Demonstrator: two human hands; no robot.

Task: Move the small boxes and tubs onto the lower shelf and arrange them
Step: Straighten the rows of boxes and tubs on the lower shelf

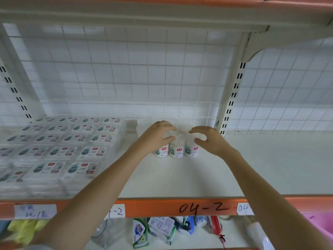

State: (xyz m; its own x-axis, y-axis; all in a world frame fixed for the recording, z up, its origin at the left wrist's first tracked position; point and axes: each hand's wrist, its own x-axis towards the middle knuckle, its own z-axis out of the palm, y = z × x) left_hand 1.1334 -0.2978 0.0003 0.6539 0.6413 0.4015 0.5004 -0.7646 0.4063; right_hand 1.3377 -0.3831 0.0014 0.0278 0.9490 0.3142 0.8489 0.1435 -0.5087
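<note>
1. The left hand (156, 136) curled its fingers over the top of the leftmost tub in a row of three small tubs (176, 150).
2. The right hand (210, 139) hovered just right of the row, fingers spread and loosely bent, holding nothing.
3. The tubs were round, white, with clear lids, standing upright on the smooth white shelf (252, 168).
4. Flat clear plastic boxes (59, 150) lay in rows well to the left.

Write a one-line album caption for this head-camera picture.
Two hands, left and right, reach over three small tubs beside rows of flat boxes.
</note>
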